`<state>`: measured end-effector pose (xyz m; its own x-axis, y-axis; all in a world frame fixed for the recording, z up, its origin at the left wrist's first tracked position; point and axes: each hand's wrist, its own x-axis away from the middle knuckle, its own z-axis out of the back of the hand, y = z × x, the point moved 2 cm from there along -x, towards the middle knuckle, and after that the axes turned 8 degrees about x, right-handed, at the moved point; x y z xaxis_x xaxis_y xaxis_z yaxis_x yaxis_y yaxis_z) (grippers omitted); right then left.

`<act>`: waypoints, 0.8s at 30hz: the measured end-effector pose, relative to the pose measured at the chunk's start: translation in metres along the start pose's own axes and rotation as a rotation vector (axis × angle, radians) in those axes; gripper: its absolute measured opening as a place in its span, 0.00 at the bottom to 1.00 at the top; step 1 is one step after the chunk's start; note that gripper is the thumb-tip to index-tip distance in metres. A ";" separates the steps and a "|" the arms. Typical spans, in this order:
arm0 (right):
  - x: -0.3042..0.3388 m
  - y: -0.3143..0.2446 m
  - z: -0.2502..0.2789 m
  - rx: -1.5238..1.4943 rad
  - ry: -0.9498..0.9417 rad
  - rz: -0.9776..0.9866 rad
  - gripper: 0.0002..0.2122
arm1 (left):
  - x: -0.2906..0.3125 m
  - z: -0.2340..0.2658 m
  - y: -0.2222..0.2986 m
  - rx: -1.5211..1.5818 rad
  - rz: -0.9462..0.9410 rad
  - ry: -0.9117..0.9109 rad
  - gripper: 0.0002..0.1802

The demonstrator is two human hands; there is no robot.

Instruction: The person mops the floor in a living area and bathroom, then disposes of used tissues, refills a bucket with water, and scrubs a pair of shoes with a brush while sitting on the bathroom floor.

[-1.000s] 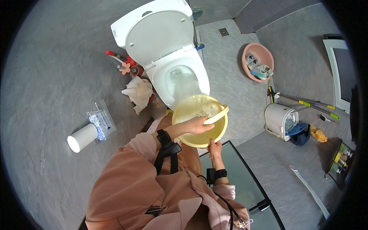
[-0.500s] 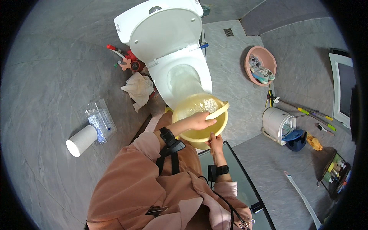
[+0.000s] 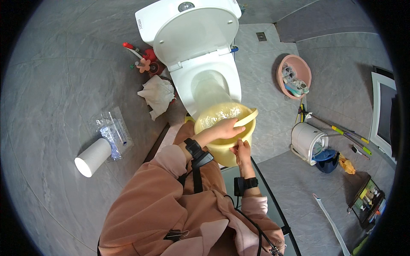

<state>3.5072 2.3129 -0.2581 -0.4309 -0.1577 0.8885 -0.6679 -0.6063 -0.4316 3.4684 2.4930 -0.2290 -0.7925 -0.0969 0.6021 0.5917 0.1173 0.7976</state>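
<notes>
Water runs in a broad sheet from a tilted yellow bucket [image 3: 224,158] into the bowl of a white toilet [image 3: 179,91]. Its lid [image 3: 197,36] stands raised against the tank. My left hand [image 3: 224,129] reaches across the bucket's opening, fingers closed around its pale yellow handle [image 3: 248,117]. At the bucket's near rim, my right hand [image 3: 242,152] is closed on the edge. Clear water still shows inside the far part of the bucket.
Left of the toilet are red bottles [image 3: 149,54] and a bin with a white liner [image 3: 157,94]. A paper roll [image 3: 93,157] is farther left. To the right are a pink basin [image 3: 304,70] with shoes, a white bucket [image 3: 305,138] and a glass panel edge [image 3: 273,200].
The bucket has tipped further toward the toilet, showing more of its near outer wall. Water keeps pouring, and both hands keep their hold. The whole view has shifted slightly.
</notes>
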 end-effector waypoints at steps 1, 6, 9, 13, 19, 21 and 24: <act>-0.001 -0.003 -0.003 -0.025 0.006 -0.013 0.08 | -0.001 0.002 0.001 -0.022 0.000 0.011 0.29; -0.008 -0.020 -0.020 -0.096 -0.058 0.025 0.06 | -0.009 0.010 -0.003 -0.013 -0.011 0.040 0.32; -0.016 -0.030 -0.033 -0.147 -0.078 0.042 0.06 | -0.016 0.015 -0.011 -0.003 -0.046 0.119 0.34; -0.030 -0.041 -0.051 -0.138 -0.101 0.093 0.07 | -0.029 0.022 -0.026 -0.024 -0.031 0.170 0.37; -0.048 -0.056 -0.070 -0.066 -0.092 0.134 0.07 | -0.040 0.028 -0.035 0.050 -0.064 0.286 0.35; -0.051 -0.060 -0.073 -0.072 -0.090 0.128 0.07 | -0.043 0.033 -0.035 0.089 -0.020 0.272 0.34; -0.054 -0.067 -0.077 -0.105 -0.076 0.107 0.07 | -0.046 0.044 -0.032 0.153 -0.032 0.254 0.32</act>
<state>3.5289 2.4220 -0.2892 -0.4585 -0.2774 0.8443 -0.6825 -0.4986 -0.5344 3.4796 2.5375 -0.2841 -0.7366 -0.3453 0.5816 0.5221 0.2564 0.8134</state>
